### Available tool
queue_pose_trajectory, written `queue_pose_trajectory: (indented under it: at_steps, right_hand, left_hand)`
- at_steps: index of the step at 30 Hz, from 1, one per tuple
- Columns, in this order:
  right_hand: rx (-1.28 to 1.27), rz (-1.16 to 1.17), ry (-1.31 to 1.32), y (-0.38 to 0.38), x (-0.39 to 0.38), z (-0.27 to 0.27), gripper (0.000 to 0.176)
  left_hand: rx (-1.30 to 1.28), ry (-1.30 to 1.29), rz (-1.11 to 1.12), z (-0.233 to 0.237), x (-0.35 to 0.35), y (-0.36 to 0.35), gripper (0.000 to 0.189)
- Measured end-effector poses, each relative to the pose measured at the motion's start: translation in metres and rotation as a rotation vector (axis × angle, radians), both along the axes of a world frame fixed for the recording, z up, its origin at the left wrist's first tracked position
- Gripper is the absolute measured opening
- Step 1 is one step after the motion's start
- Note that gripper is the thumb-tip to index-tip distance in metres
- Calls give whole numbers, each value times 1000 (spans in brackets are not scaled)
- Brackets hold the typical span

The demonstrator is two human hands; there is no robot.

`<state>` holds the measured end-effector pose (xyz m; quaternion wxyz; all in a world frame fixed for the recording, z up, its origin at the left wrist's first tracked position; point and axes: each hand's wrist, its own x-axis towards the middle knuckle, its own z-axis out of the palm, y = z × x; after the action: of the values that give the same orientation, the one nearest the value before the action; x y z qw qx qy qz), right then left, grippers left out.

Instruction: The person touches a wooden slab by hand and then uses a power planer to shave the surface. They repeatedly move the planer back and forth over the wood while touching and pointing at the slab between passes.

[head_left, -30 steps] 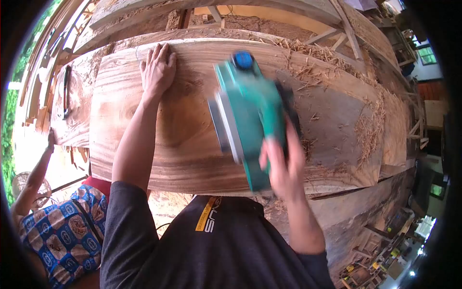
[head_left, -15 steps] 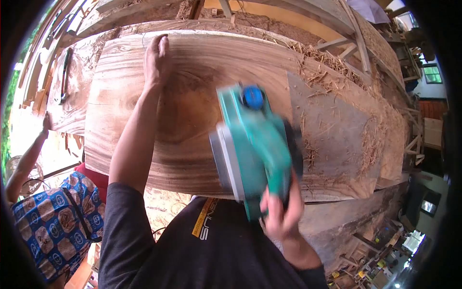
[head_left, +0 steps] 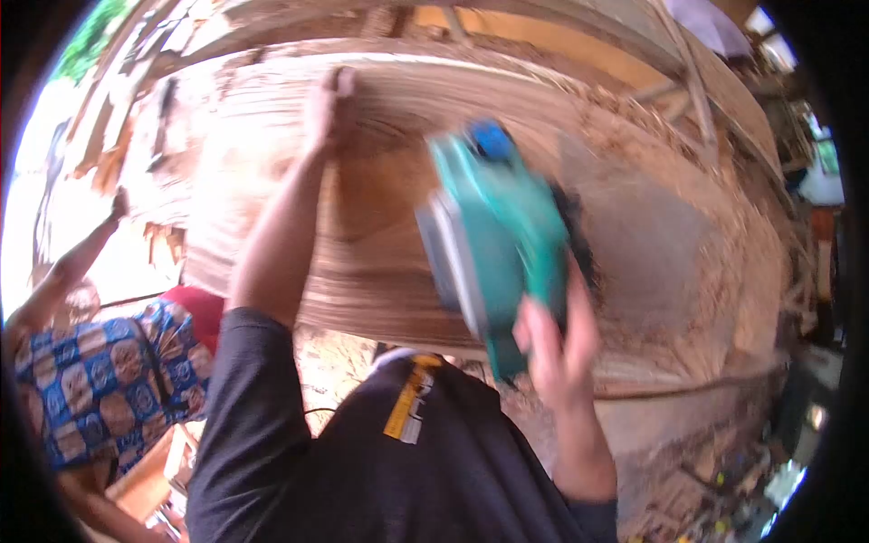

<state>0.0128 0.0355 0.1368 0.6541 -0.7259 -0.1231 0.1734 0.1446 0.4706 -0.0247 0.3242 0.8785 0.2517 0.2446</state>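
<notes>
My right hand (head_left: 561, 348) is wrapped round the rear handle of a green electric planer (head_left: 489, 240) with a blue front knob (head_left: 491, 140). The planer is tilted over the broad wooden board (head_left: 380, 290), and blur hides whether its sole touches the wood. My left hand (head_left: 330, 109) is at the board's far edge, with its fingers hooked over it. Darker brown grain shows between my left forearm and the planer.
At left, another person in a blue patterned garment (head_left: 100, 380) reaches a hand (head_left: 119, 204) toward the board's end. A dark slim tool (head_left: 163, 118) lies near there. Wood shavings (head_left: 625, 127) line the far right edge, beside a grey sheet (head_left: 643, 235). Timber beams (head_left: 561, 23) stand beyond.
The whole view has shifted and tilted, so things appear farther right. My left hand keeps its place on the far edge, and the planer stays in my right hand over the board.
</notes>
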Motion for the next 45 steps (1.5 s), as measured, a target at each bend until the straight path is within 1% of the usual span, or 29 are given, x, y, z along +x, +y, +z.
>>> queue_pose_trajectory:
  at_steps: [1, 3, 4, 5, 7, 8, 11, 13, 14, 15, 16, 19, 20, 21, 23, 25, 27, 28, 29, 31, 32, 33, 35, 36, 37, 38, 39, 41, 45]
  right_hand:
    - [-23, -1, 10, -40, -34, -5, 59]
    - [-72, 12, -26, -119, -95, -18, 63]
    - [-210, 26, 36, -146, -118, -7, 64]
    - [-125, -29, -174, -183, -141, -42, 64]
    - [-310, 36, -9, -190, -141, -6, 53]
    - [-313, 91, -95, -180, -131, 0, 48]
    - [-182, -36, -33, -151, -107, -28, 63]
    - [-188, 62, -120, -103, -59, -13, 60]
    - [-165, 42, -140, -80, -36, -11, 59]
    - [-141, 25, -163, -56, -10, -9, 58]
    - [-159, 44, -131, -33, 18, -2, 54]
    - [-133, -7, -326, 43, 107, -8, 47]
    - [-150, 8, -364, 60, 139, -12, 45]
    - [-167, 23, -402, 77, 170, -15, 45]
    - [-10, 107, -246, 91, 198, -5, 45]
    - [-93, 84, -257, 80, 197, -3, 45]
    - [-35, 44, -354, 51, 172, -9, 45]
    - [-91, 14, -325, 28, 149, -8, 46]
    - [-27, 24, -268, 0, 119, 1, 48]
    - [-54, 20, -118, -57, 54, 10, 52]
    - [-33, -3, -186, -90, 21, 4, 54]
    - [-36, -6, -158, -124, -15, 1, 55]
    - [-127, -1, -85, -188, -82, 3, 56]
    - [-278, -2, -83, -213, -109, 7, 57]
    - [-284, -51, 32, -231, -133, 9, 62]
    - [-308, -67, -25, -251, -155, -4, 65]
    - [-349, -85, 21, -255, -160, -5, 68]
    - [-318, -49, -29, -244, -146, -5, 66]
    - [-268, -7, -49, -186, -83, 9, 61]
  left_hand:
    - [58, -74, 8, 34, -12, -27, 40]
    - [125, -3, 135, 35, -11, -47, 39]
    - [120, -62, 133, 34, -9, -53, 39]
    - [104, -114, 122, 34, -12, -57, 40]
    - [77, -102, 147, 40, -13, -61, 40]
    - [53, -95, 150, 41, -12, -66, 40]
    - [-25, -168, 156, 38, -14, -63, 43]
    - [-50, -167, 145, 39, -14, -64, 45]
    - [-51, -192, 146, 37, -15, -64, 46]
    - [-158, -185, 119, 39, -17, -64, 47]
    - [-142, -181, 126, 41, -18, -68, 47]
    - [-130, -208, 159, 41, -16, -75, 45]
    - [-85, -151, 162, 40, -15, -76, 43]
    - [-59, -165, 108, 38, -14, -73, 43]
    - [24, -129, 70, 40, -12, -73, 43]
    - [31, -25, 89, 53, -13, -84, 44]
    - [83, -20, 99, 49, -12, -89, 44]
    - [109, -24, 112, 48, -12, -91, 44]
    - [133, -5, 96, 48, -12, -94, 45]
    - [183, 42, 68, 46, -12, -92, 45]
    - [213, 44, 58, 45, -12, -95, 46]
    - [242, 45, 48, 41, -11, -94, 46]
    - [290, 58, 40, 42, -11, -96, 47]
    - [306, 73, 37, 44, -12, -101, 48]
    - [322, 90, 31, 46, -11, -103, 49]
    - [323, 124, 55, 39, -9, -99, 51]
    - [320, 119, 51, 39, -7, -99, 51]
    - [315, 111, 44, 39, -10, -99, 52]
    - [329, 88, 44, 45, -12, -104, 45]
